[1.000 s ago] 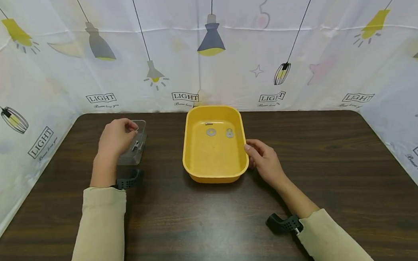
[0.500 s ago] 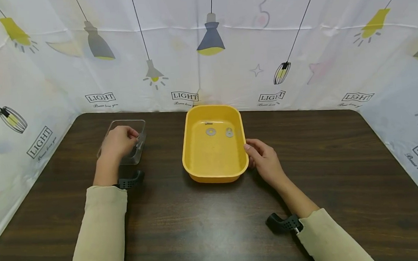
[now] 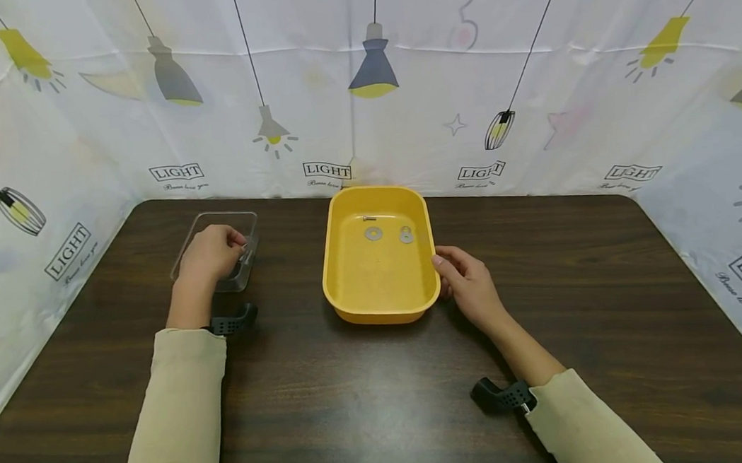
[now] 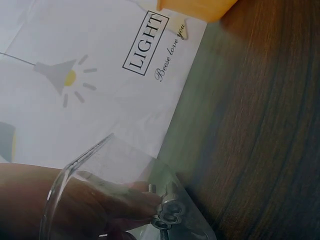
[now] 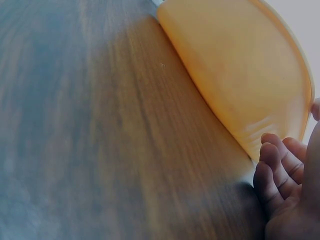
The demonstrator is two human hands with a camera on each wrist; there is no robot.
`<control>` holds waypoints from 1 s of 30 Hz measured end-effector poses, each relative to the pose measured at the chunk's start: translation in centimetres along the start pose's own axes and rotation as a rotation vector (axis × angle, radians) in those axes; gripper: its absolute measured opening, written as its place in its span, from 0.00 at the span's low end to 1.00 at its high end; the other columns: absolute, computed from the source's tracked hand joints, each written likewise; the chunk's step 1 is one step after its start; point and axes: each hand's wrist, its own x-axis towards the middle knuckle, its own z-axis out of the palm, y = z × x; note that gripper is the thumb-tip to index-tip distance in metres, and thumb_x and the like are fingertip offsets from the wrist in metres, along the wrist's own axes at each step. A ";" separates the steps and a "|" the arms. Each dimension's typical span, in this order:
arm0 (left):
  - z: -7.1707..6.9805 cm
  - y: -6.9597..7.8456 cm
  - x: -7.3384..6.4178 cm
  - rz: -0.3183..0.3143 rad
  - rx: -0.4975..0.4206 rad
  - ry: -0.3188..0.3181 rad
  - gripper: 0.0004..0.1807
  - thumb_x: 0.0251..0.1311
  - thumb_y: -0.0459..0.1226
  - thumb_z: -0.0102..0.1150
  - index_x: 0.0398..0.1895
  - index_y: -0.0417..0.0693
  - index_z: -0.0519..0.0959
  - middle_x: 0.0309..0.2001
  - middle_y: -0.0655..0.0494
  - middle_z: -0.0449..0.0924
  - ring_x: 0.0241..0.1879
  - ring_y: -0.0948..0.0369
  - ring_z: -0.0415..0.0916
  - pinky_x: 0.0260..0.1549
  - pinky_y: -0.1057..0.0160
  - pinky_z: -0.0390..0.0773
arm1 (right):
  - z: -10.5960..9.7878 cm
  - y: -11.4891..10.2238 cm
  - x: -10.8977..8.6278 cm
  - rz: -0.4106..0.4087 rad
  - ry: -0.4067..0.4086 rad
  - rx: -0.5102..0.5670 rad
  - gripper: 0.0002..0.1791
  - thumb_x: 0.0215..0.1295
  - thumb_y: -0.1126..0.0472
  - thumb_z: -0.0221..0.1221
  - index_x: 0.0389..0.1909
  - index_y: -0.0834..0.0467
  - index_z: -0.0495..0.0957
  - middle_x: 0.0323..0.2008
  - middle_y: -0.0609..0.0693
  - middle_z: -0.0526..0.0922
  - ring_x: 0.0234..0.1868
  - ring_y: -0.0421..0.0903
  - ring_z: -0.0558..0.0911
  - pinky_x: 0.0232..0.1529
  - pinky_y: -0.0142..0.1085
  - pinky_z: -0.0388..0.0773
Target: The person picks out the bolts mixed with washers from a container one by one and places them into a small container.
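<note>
My left hand (image 3: 209, 252) reaches down into a clear plastic box (image 3: 238, 278) at the table's left. In the left wrist view its fingertips are right at a cluster of metal nuts and bolts (image 4: 171, 210), seen through the box wall; I cannot tell whether they grip one. My right hand (image 3: 473, 292) rests against the right side of a yellow plastic bin (image 3: 380, 280), thumb at the rim and loosely bent fingers (image 5: 272, 160) by the outer wall. Inside the bin lie a small screw (image 3: 369, 218), a large flat washer (image 3: 373, 233) and smaller washers (image 3: 406, 236).
Both the box and the bin stand on a dark wooden table (image 3: 330, 397), near its back edge. A white curtain (image 3: 428, 129) printed with lamps hangs behind and at both sides of it.
My left hand has come down into the clear box, from just above it with a small thing at its fingertips. My right hand and the yellow bin have stayed in place.
</note>
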 end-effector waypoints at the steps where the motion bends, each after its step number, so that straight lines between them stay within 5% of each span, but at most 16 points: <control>1: 0.0 0.0 0.0 -0.001 -0.001 -0.001 0.14 0.72 0.37 0.49 0.52 0.41 0.80 0.45 0.42 0.80 0.39 0.49 0.75 0.37 0.53 0.74 | 0.0 0.0 0.0 0.000 0.001 0.000 0.25 0.78 0.47 0.51 0.63 0.60 0.76 0.30 0.53 0.78 0.26 0.44 0.77 0.30 0.32 0.78; 30: 0.3 -0.1 0.1 -0.025 -0.008 -0.006 0.18 0.74 0.41 0.46 0.57 0.40 0.78 0.54 0.38 0.80 0.50 0.44 0.78 0.52 0.40 0.77 | 0.1 0.0 0.0 0.005 0.011 -0.017 0.25 0.78 0.46 0.51 0.63 0.60 0.75 0.30 0.51 0.78 0.26 0.43 0.77 0.29 0.32 0.78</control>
